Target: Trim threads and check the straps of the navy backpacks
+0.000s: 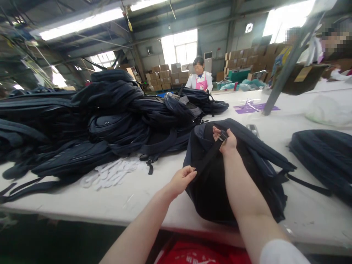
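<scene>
A dark navy backpack (255,161) lies in front of me on the white table (132,198), back side up. A black strap (207,158) runs taut across it between my hands. My left hand (182,179) pinches the strap's near end at the bag's left edge. My right hand (226,141) is closed around the strap's far end, near a buckle at the top of the bag.
A big heap of dark backpacks (110,113) fills the table's left side, with white paper tags (110,174) beside it. Another backpack (324,157) lies at right. A grey pole (286,69) slants up from the table. A person in a pink apron (200,79) stands at the far end, cardboard boxes behind.
</scene>
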{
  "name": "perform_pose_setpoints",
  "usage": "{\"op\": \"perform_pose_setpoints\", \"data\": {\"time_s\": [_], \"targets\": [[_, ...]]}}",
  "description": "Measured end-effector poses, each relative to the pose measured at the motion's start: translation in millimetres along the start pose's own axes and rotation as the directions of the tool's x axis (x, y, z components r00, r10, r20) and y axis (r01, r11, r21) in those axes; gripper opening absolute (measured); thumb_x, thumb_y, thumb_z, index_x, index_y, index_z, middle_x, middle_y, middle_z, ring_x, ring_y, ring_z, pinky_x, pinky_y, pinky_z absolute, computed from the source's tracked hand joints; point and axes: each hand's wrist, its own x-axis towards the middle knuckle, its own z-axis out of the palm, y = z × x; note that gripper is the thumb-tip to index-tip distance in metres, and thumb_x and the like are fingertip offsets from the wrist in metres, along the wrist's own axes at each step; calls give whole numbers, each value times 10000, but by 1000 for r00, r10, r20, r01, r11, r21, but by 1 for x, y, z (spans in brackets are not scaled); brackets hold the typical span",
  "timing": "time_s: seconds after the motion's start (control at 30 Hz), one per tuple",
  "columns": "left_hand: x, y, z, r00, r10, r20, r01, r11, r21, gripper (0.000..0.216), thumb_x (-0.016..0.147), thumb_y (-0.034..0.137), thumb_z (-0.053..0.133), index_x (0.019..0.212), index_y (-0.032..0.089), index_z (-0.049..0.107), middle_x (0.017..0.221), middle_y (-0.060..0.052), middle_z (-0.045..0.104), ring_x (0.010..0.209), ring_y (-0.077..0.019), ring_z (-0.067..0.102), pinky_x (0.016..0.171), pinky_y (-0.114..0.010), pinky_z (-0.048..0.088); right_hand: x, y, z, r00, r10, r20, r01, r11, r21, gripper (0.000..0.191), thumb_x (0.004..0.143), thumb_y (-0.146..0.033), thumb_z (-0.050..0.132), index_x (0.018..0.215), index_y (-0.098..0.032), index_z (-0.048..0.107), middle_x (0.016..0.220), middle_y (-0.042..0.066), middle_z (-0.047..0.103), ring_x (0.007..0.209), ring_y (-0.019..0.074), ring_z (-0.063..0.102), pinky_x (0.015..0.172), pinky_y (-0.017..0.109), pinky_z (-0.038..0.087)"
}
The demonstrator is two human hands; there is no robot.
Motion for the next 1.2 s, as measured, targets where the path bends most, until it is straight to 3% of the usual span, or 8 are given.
{"op": "perform_pose_setpoints", "data": {"time_s": [0.13,0.27,0.67,0.8,0.9,1.0,1.1,1.2], "targets": [[-1,-6,10,996,-34,84,34,999,1,430,791,568,596,670,201,407,682,22,526,756,-156,540,742,-279,394,3,1,-6,999,41,-7,-41,999,18,538,978,-440,265,762,-147,662,1042,122,725,887,158,673,720,245,542],[-7,-12,17,974,-82,211,127,970,-210,435,777,554,648,724,199,402,862,-61,684,912,-215,646,825,-326,428,5,5,-8,997,77,2,-78,997,21,529,982,-423,275,776,-134,668,1037,136,724,849,156,679,695,235,547],[-8,-44,24,993,-44,111,59,989,-136,419,766,465,675,675,202,362,681,21,543,786,-198,662,705,-293,468,-3,8,-6,996,85,22,-86,995,55,543,983,-391,285,714,-135,681,1042,140,726,899,167,683,746,221,559],[-7,-57,27,996,-63,68,76,976,-203,312,726,313,681,876,201,431,750,18,612,714,-167,661,705,-284,454,-19,-2,6,995,65,74,-67,997,29,603,984,-441,226,784,-136,705,1024,135,730,912,185,683,762,266,572],[-10,-62,27,995,-67,72,85,955,-285,406,694,222,655,1029,197,428,792,5,650,708,-161,663,722,-286,452,-47,-22,24,980,80,181,-79,997,-15,529,962,-474,306,967,-138,714,1094,127,712,888,203,683,738,313,578],[-12,-68,28,999,-43,29,50,957,-287,265,696,207,629,897,185,459,789,-16,668,714,-157,659,709,-271,435,-101,-47,44,956,57,289,-38,997,-71,455,925,-490,426,1086,-163,699,1169,107,687,858,188,675,765,304,560],[-9,-73,30,999,-31,-16,25,955,-296,205,699,228,621,842,182,481,749,-14,674,671,-161,649,668,-268,421,-173,-59,54,923,44,383,30,982,-184,480,863,-546,533,1047,-146,723,1072,130,715,812,204,667,794,328,537],[1,-76,31,996,-80,-35,65,948,-311,174,669,225,629,779,181,502,672,15,637,619,-153,618,606,-252,384,-236,-39,46,843,304,444,-105,902,-418,568,804,-631,559,1028,-140,735,906,151,731,757,260,672,773,409,530]]}}
